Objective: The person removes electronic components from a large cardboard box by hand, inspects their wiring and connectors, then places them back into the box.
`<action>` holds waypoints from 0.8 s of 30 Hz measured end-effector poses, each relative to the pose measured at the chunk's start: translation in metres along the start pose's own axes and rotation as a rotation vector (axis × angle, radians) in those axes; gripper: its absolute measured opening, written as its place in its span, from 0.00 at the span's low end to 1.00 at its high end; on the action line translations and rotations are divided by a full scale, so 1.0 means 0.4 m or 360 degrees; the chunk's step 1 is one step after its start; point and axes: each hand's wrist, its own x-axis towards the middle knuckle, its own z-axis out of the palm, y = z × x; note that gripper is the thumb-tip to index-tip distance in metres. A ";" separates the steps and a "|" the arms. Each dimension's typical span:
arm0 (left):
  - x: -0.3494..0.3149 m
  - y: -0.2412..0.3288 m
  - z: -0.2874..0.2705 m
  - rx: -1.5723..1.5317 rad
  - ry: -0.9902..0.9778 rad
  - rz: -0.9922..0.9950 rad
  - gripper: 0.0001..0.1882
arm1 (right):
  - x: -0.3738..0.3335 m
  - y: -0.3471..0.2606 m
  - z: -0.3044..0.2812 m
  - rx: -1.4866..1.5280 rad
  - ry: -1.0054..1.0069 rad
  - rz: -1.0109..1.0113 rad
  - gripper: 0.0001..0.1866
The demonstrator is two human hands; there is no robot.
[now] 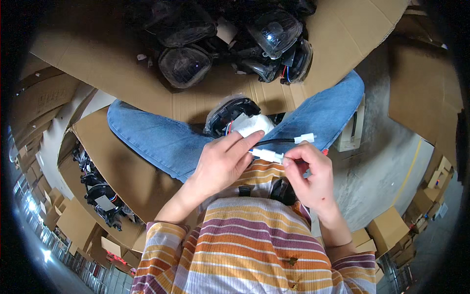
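Note:
Between my thumb and fingertips, my right hand (311,174) pinches the right end of a white plastic connector (267,155). My left hand (227,159) closes over the wires at the connector's other end; its thumb and part of its grip are hidden. A black cable (276,141) runs from under the left fingers to a second white plug (306,138), just above my right hand. Beyond my left hand, between my legs, lies a clear-and-black lamp unit (232,112) with coloured wires and white wrapping (252,125).
Ahead stands a large open carton (342,39) holding several lamp units (186,66). Another carton (107,166) at the left has more lamp parts (100,193) beside it. Small boxes (389,228) stand at the lower right, on a grey floor (372,166).

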 end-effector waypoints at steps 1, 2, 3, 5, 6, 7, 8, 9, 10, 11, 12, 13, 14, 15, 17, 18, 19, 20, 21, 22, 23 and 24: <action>0.001 -0.004 -0.005 -0.0001 0.0004 0.0000 0.22 | -0.003 -0.001 -0.011 -0.0012 -0.0002 0.0009 0.03; 0.003 -0.009 -0.014 -0.0205 -0.0005 -0.0059 0.19 | -0.008 -0.005 -0.029 -0.0025 -0.0002 0.0019 0.03; 0.005 -0.015 -0.024 -0.0406 -0.0013 -0.0116 0.17 | -0.015 -0.009 -0.054 0.0063 -0.0080 0.0125 0.03; -0.003 -0.033 -0.046 -0.0751 -0.0077 -0.0227 0.12 | -0.019 -0.005 -0.081 0.0193 -0.0148 0.0088 0.03; -0.003 -0.032 -0.054 -0.0918 -0.0095 -0.0256 0.11 | -0.020 -0.006 -0.093 0.0325 -0.0212 0.0055 0.03; -0.006 -0.030 -0.051 -0.0919 -0.0097 -0.0245 0.11 | -0.019 -0.009 -0.104 0.0339 -0.0254 0.0012 0.03; -0.012 -0.029 -0.045 -0.1134 -0.0058 -0.0326 0.10 | -0.019 -0.012 -0.111 0.0334 -0.0245 0.0010 0.03; -0.014 -0.029 -0.042 -0.1346 -0.0020 -0.0410 0.09 | -0.018 -0.013 -0.116 0.0348 -0.0229 -0.0046 0.03; -0.010 -0.025 -0.046 -0.1345 -0.0024 -0.0403 0.09 | -0.018 -0.015 -0.119 0.0362 -0.0213 -0.0101 0.03; -0.006 -0.019 -0.054 -0.1346 -0.0038 -0.0380 0.08 | -0.014 -0.020 -0.122 0.0361 -0.0205 -0.0102 0.03; -0.003 -0.016 -0.058 -0.1350 -0.0053 -0.0359 0.07 | -0.010 -0.027 -0.122 0.0369 -0.0208 -0.0106 0.03; -0.002 -0.017 -0.058 -0.1311 -0.0047 -0.0310 0.06 | -0.008 -0.031 -0.124 0.0378 -0.0212 -0.0109 0.03; -0.006 -0.024 -0.058 -0.1312 -0.0053 -0.0308 0.06 | -0.007 -0.031 -0.126 0.0378 -0.0207 -0.0106 0.03; -0.011 -0.035 -0.058 -0.1364 -0.0119 -0.0285 0.07 | -0.007 -0.031 -0.129 0.0407 -0.0207 -0.0082 0.03; -0.015 -0.039 -0.058 -0.1416 -0.0191 -0.0264 0.07 | -0.006 -0.033 -0.132 0.0439 -0.0205 -0.0055 0.03; -0.018 -0.038 -0.057 -0.1453 -0.0172 -0.0329 0.07 | -0.004 -0.032 -0.134 0.0429 -0.0216 -0.0084 0.03; -0.021 -0.037 -0.056 -0.1488 -0.0153 -0.0394 0.07 | -0.002 -0.032 -0.135 0.0420 -0.0227 -0.0112 0.03; -0.023 -0.034 -0.054 -0.1487 -0.0154 -0.0398 0.07 | -0.001 -0.032 -0.136 0.0423 -0.0228 -0.0111 0.03; -0.025 -0.029 -0.055 -0.1530 -0.0159 -0.0463 0.06 | -0.002 -0.034 -0.137 0.0380 -0.0200 -0.0115 0.03; -0.025 -0.026 -0.056 -0.1573 -0.0165 -0.0528 0.05 | -0.002 -0.035 -0.139 0.0336 -0.0173 -0.0119 0.03; -0.022 -0.027 -0.060 -0.1571 -0.0168 -0.0532 0.05 | -0.001 -0.037 -0.139 0.0339 -0.0172 -0.0116 0.03; -0.018 -0.033 -0.064 -0.1413 -0.0253 -0.0431 0.05 | 0.000 -0.037 -0.137 0.0330 -0.0194 -0.0131 0.03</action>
